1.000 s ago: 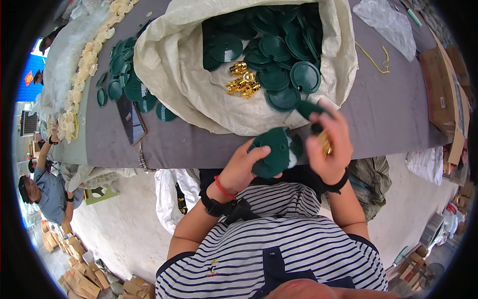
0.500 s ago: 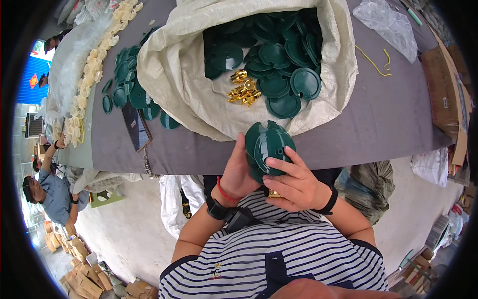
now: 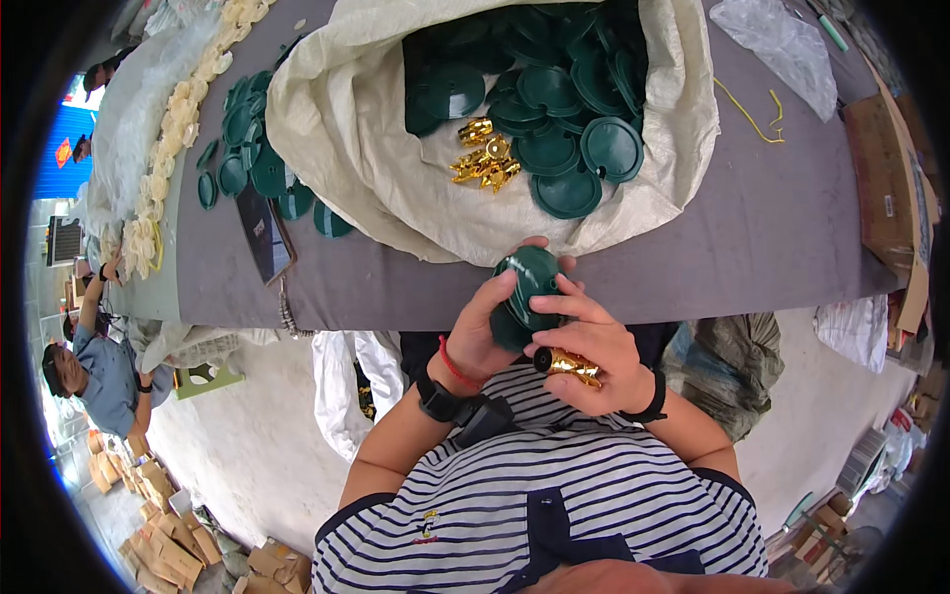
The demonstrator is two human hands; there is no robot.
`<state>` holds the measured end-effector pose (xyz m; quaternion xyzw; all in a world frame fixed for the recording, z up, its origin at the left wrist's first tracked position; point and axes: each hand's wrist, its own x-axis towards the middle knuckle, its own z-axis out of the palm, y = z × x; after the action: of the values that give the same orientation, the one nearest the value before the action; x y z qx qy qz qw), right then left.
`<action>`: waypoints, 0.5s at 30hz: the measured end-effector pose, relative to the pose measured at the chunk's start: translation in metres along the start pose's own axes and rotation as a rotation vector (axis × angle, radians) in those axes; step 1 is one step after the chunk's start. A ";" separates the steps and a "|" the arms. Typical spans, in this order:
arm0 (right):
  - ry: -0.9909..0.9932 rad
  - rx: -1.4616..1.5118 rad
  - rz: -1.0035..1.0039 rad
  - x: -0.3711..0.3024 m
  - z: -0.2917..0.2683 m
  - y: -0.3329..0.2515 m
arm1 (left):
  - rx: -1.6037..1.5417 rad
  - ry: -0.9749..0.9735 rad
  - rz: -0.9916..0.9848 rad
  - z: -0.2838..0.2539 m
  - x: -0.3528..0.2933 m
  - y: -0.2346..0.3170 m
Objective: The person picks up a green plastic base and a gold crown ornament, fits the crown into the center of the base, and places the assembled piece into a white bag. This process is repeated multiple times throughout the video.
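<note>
Now, reading from the left: loose green discs (image 3: 242, 148) lie on the grey table (image 3: 792, 228) beside a row of cream flowers (image 3: 168, 129), with a dark phone (image 3: 265, 233) next to them. None of these has shifted over the last second.

At centre, the white sack (image 3: 396, 188) stays open, holding more green discs and a small heap of gold pieces (image 3: 485, 163), likewise undisturbed.

The change lies with the hands. A second ago both were raised at the table edge, the right one up near the sack's mouth. Both have since drawn back toward the chest. The left hand (image 3: 485, 332) is closed round the back of a green disc (image 3: 529, 287), held upright just off the table edge. The right hand (image 3: 594, 351) has come down from the sack; its fingers (image 3: 574, 297) press on the disc's front face, while its lower fingers and palm hold a gold piece (image 3: 569, 363) just under the disc, close to its lower rim.

Judgement: picking is done and the two parts are being brought together. Whether they are already joined cannot be told.

To the right: yellow wire (image 3: 752, 114), a clear bag (image 3: 772, 45) and cardboard boxes (image 3: 891, 168).
</note>
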<state>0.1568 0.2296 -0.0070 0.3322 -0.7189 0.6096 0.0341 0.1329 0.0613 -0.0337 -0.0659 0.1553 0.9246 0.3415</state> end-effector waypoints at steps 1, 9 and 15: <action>-0.028 -0.014 0.010 0.002 -0.001 -0.001 | 0.171 0.053 0.015 0.001 0.000 0.001; 0.091 0.220 0.477 0.000 -0.015 -0.011 | 0.292 -0.043 0.107 0.001 -0.013 0.013; -0.061 0.199 0.513 -0.001 -0.009 -0.012 | 0.467 0.058 0.066 0.014 -0.025 0.016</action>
<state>0.1603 0.2378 0.0052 0.1593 -0.7168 0.6557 -0.1758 0.1413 0.0389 -0.0112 -0.0065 0.3767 0.8721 0.3123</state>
